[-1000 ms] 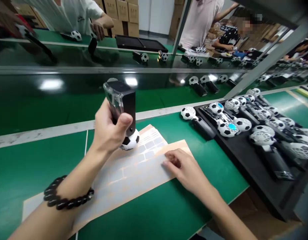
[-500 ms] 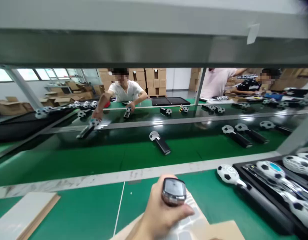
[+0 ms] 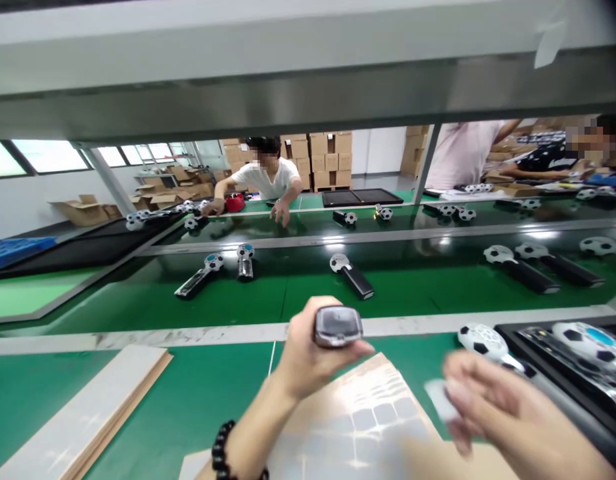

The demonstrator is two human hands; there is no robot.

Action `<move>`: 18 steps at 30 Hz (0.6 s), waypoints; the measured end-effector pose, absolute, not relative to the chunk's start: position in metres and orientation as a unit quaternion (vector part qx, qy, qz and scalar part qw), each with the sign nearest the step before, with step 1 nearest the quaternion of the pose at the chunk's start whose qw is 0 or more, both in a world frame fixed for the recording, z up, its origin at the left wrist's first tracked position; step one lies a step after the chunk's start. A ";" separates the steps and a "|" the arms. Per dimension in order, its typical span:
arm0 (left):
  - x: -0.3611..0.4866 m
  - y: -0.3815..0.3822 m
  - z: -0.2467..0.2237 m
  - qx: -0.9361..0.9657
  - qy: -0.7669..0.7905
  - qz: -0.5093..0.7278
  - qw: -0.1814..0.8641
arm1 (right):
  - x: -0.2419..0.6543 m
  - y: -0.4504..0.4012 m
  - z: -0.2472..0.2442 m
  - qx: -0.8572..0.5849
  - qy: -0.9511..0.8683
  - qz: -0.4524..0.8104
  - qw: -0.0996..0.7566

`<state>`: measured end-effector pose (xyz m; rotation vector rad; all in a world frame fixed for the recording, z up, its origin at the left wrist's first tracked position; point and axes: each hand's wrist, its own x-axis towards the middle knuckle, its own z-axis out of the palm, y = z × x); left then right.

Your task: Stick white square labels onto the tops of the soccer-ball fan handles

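My worktop (image 3: 203, 390) at six o'clock: green. Bracelet (image 3: 221, 451) on my left wrist: black. Ball-shaped head (image 3: 484, 341) at four o'clock: white, black patches. Crate (image 3: 21, 252) at nine o'clock: blue.

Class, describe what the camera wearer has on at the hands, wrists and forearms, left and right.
The left hand is ungloved, with a bracelet of round, glossy black beads at its wrist. The right hand, blurred, is ungloved too, and no bracelet shows there. No sleeve shows on either forearm.
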<state>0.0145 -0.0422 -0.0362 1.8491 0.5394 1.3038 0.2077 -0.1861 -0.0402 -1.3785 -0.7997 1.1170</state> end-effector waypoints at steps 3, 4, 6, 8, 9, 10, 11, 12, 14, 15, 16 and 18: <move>-0.003 -0.031 -0.018 0.784 0.199 0.538 0.236 | 0.188 -0.160 0.011 -0.534 -0.454 0.432 0.567; -0.007 -0.027 -0.014 0.801 0.184 0.538 0.189 | 0.179 -0.152 0.024 -0.524 -0.468 0.410 0.582; -0.013 -0.023 -0.008 0.827 0.152 0.529 0.113 | 0.161 -0.140 0.040 -0.504 -0.494 0.378 0.599; -0.015 -0.022 -0.006 0.842 0.128 0.521 0.063 | 0.147 -0.134 0.046 -0.492 -0.511 0.354 0.609; -0.015 -0.021 -0.006 0.845 0.120 0.519 0.045 | 0.143 -0.133 0.046 -0.490 -0.518 0.346 0.610; -0.014 -0.021 -0.006 0.847 0.114 0.518 0.030 | 0.140 -0.133 0.046 -0.489 -0.523 0.343 0.608; -0.014 -0.021 -0.006 0.849 0.110 0.516 0.015 | 0.139 -0.132 0.044 -0.492 -0.524 0.343 0.604; -0.013 -0.021 -0.006 0.851 0.108 0.514 0.004 | 0.139 -0.132 0.043 -0.495 -0.525 0.344 0.601; -0.011 -0.021 -0.007 0.855 0.108 0.507 -0.012 | 0.142 -0.132 0.042 -0.501 -0.521 0.346 0.598; -0.011 -0.021 -0.007 0.856 0.109 0.505 -0.017 | 0.143 -0.132 0.042 -0.504 -0.517 0.349 0.597; -0.010 -0.021 -0.007 0.857 0.110 0.503 -0.020 | 0.144 -0.132 0.042 -0.505 -0.514 0.351 0.598; -0.010 -0.021 -0.007 0.855 0.109 0.506 -0.022 | 0.144 -0.131 0.042 -0.506 -0.510 0.355 0.598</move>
